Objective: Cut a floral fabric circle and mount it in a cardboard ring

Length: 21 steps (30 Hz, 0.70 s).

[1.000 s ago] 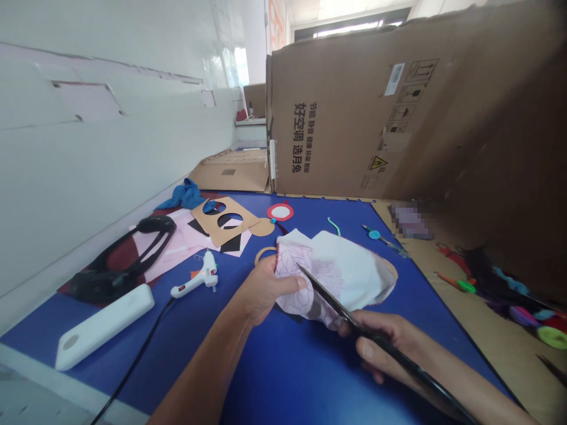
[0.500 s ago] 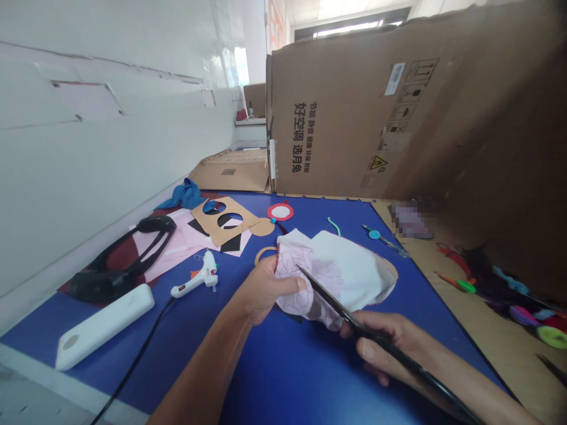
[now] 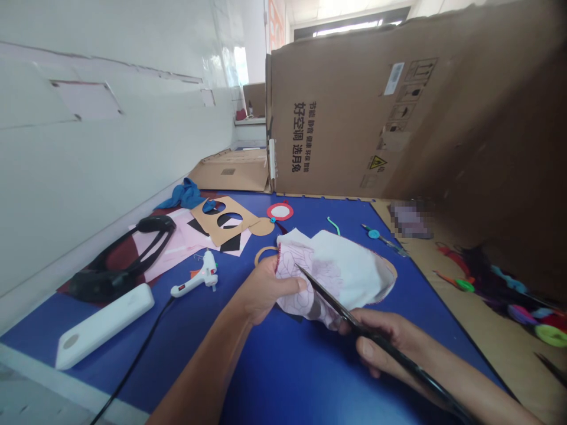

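My left hand is closed on the near left edge of a piece of white fabric with lilac line patterns and reddish stitching, its thumb lying on top. Behind that hand a tan curved strip shows. My right hand grips a long, slim black pointed tool, whose exact kind I cannot make out. The tool's tip lies over the patterned fabric, near my left thumb. Right fingertips also reach the fabric's near edge; whether they pinch it is hidden.
A white glue gun with a black cord, a white oblong case and a black strapped object lie left. Cut cardboard sits behind. A large carton stands at the back. Colourful craft pieces lie right.
Almost nothing differs. The fabric and both hands stay in place, with only a very slight shift of my right hand and the tool.
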{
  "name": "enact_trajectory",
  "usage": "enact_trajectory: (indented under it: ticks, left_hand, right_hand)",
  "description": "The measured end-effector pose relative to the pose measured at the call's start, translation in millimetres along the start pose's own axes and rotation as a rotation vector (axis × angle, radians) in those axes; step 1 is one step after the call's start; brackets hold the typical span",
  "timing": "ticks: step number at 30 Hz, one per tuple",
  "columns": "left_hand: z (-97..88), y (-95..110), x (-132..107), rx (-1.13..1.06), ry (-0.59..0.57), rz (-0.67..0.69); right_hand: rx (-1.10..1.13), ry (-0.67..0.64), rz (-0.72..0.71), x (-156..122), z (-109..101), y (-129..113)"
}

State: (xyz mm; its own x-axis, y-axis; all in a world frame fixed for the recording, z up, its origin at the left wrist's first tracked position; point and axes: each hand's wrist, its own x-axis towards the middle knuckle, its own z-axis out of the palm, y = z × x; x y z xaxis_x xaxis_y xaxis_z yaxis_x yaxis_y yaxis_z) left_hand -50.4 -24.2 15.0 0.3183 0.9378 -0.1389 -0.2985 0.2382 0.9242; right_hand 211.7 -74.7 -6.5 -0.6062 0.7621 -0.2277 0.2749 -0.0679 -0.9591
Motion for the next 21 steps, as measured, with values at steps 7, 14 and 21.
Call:
enact_trajectory:
  ticks: [7, 14, 21]
  left_hand:
    - [1.5, 0.5, -0.6, 0.002, -0.033, -0.017]
    - [0.6, 1.1, -1.0, 0.017, -0.034, -0.020]
    - [-1.6, -0.7, -0.4, 0.035, -0.055, -0.019]
  right_hand:
    - [-0.015, -0.005, -0.010, -1.1, 0.8, -11.4]
    - [-0.023, -0.024, -0.013, 0.0, -2.2, -5.9]
    - [-0.019, -0.030, 0.030, 0.7, -3.6, -11.7]
